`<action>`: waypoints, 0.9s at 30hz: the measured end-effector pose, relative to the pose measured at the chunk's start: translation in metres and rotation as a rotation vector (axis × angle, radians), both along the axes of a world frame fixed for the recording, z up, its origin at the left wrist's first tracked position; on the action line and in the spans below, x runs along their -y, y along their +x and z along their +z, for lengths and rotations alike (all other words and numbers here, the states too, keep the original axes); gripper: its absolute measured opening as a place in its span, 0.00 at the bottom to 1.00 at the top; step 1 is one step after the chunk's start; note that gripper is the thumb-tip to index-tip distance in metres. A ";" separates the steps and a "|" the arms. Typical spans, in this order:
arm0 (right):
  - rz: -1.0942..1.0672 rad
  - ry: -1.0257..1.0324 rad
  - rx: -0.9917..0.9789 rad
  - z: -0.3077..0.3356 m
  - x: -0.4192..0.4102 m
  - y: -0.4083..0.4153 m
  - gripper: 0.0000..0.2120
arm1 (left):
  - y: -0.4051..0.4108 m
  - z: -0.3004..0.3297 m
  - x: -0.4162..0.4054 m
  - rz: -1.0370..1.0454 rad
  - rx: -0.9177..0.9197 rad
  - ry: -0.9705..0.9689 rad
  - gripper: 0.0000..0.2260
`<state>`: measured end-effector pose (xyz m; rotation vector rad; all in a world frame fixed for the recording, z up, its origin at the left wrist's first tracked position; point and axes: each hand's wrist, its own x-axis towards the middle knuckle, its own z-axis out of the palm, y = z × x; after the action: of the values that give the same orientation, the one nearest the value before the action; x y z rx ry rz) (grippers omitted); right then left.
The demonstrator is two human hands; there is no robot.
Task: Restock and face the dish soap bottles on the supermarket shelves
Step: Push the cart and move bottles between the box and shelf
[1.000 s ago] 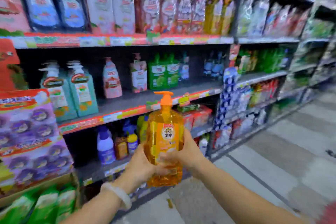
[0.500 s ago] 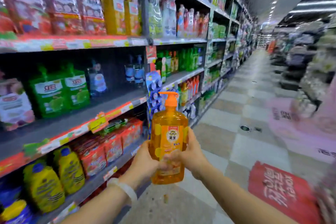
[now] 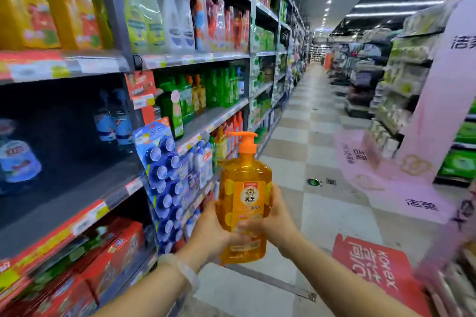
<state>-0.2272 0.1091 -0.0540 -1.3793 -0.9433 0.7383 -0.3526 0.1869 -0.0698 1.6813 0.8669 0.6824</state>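
I hold an orange dish soap bottle (image 3: pixel 243 198) with an orange pump top upright in front of me, label facing me. My left hand (image 3: pixel 208 231) grips its lower left side, and my right hand (image 3: pixel 273 221) grips the lower right, fingers wrapped round the front. The bottle is out in the aisle, apart from the shelves (image 3: pixel 206 121) on my left. Green and orange bottles (image 3: pixel 206 92) stand on a middle shelf further along.
The shelving runs along the left, with a dark half-filled shelf (image 3: pixel 77 188) near me, hanging blue packs (image 3: pixel 164 183) on the upright and red boxes (image 3: pixel 116 252) below. The tiled aisle (image 3: pixel 309 136) stretches ahead. Pink and red floor stickers (image 3: pixel 373 265) and displays lie right.
My view has swung right, from facing the shelves to looking down the aisle. Both hands kept hold of the orange bottle in the same grip.
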 end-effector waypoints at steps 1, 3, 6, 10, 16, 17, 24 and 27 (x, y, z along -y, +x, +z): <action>-0.010 -0.005 -0.004 -0.003 -0.014 0.015 0.33 | 0.015 -0.002 -0.014 -0.010 -0.004 -0.004 0.38; -0.024 -0.009 -0.007 -0.007 -0.046 0.048 0.34 | 0.047 -0.005 -0.046 -0.023 -0.005 -0.008 0.36; -0.002 0.008 0.001 -0.007 -0.102 0.100 0.35 | 0.097 -0.001 -0.096 -0.027 -0.003 0.008 0.31; 0.060 0.019 0.026 0.005 -0.184 0.169 0.36 | 0.163 0.012 -0.171 0.013 0.018 0.028 0.30; 0.157 0.054 0.083 0.017 -0.312 0.248 0.37 | 0.234 0.016 -0.288 0.171 0.021 0.080 0.39; 0.175 0.058 0.096 0.014 -0.333 0.258 0.36 | 0.241 0.013 -0.306 0.190 0.022 0.080 0.39; 0.227 0.108 0.098 -0.010 -0.492 0.321 0.43 | 0.303 -0.002 -0.450 0.253 0.016 0.106 0.38; 0.204 0.118 0.120 -0.010 -0.565 0.349 0.45 | 0.329 0.005 -0.519 0.289 0.016 0.129 0.38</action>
<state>0.1218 0.6745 -0.0637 -1.2466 -1.2167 0.7452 -0.0236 0.7057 -0.0647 1.6771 1.0865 0.9634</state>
